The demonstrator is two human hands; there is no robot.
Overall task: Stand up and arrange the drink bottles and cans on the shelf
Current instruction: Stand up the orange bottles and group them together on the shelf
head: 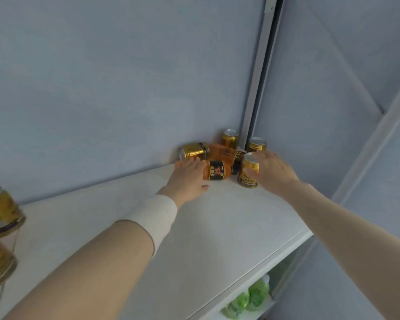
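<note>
left hand (189, 174) — round lying bottle (217, 173) | right hand (273, 169) — grips upright can (248, 175)

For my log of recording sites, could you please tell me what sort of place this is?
Probably a shop or storeroom shelving unit: gold cans and orange bottles clustered on a white shelf, green bottles on the tier below.

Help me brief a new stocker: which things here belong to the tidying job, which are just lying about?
Job: lying orange bottle under left hand; upright gold can in right hand; toppled gold can; second orange bottle; shelf.
Lying about: green bottles below; wall rail.
</note>
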